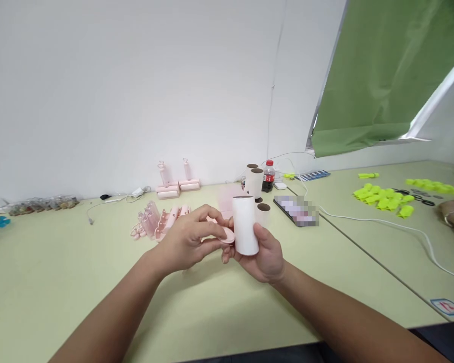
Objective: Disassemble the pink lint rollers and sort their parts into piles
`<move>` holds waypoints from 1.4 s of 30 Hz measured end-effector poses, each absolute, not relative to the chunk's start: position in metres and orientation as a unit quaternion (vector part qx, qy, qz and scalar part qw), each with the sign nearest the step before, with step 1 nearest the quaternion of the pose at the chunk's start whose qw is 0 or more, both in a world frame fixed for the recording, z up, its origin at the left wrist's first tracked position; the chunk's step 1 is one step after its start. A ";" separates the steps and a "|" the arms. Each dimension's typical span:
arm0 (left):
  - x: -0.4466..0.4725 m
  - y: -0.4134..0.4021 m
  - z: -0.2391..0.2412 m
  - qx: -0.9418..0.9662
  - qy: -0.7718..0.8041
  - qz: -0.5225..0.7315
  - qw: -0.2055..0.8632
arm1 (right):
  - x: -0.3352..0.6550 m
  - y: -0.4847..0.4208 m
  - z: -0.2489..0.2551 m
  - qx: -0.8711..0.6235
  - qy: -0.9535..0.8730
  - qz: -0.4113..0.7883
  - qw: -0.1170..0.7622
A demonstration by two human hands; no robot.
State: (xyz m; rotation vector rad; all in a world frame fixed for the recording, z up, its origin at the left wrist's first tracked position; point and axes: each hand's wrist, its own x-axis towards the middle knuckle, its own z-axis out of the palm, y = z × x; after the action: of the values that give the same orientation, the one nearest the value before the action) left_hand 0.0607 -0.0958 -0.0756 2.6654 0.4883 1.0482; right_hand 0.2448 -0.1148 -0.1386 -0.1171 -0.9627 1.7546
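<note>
My right hand (267, 254) is wrapped round a white sticky-paper roll (245, 227), which stands nearly upright with a dark hollow core at its top. My left hand (191, 239) pinches a pink oval plastic piece (227, 235) close against the roll's left side. Fingertips of both hands meet there, so part of the pink piece is hidden. Behind my left hand lie pink roller holders (172, 218) and clear pink handles (149, 220). More white rolls (254, 182) stand behind the held one.
Pink assembled lint rollers (168, 189) stand by the wall. A cola bottle (268, 176) and a phone (297, 210) are to the right. Farther right lie bright yellow pieces (382, 196), scissors (423, 200) and a white cable (401, 227). Bagged small items (45, 204) sit at the left.
</note>
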 end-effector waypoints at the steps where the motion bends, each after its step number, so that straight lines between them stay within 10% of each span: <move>1: 0.061 -0.096 -0.076 0.914 0.171 0.353 0.107 | 0.244 -0.115 -0.140 -0.051 -0.406 0.735 0.541; 8: 0.056 -0.102 -0.059 0.953 0.223 0.203 -0.027 | 0.245 -0.107 -0.144 -0.088 -0.346 0.829 0.432; 20: 0.047 -0.095 -0.066 0.864 0.334 0.267 0.266 | 0.242 -0.109 -0.150 -0.131 -0.435 0.795 0.401; 42: 0.019 -0.082 -0.075 0.820 0.372 0.368 0.231 | 0.238 -0.105 -0.144 -0.176 -0.334 0.775 0.506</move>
State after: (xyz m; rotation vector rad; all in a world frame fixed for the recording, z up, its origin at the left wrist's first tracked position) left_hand 0.0187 -0.0825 -0.0747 2.2546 1.0235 1.0114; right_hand 0.2383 -0.1054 -0.1438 -0.4248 -0.8058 1.8695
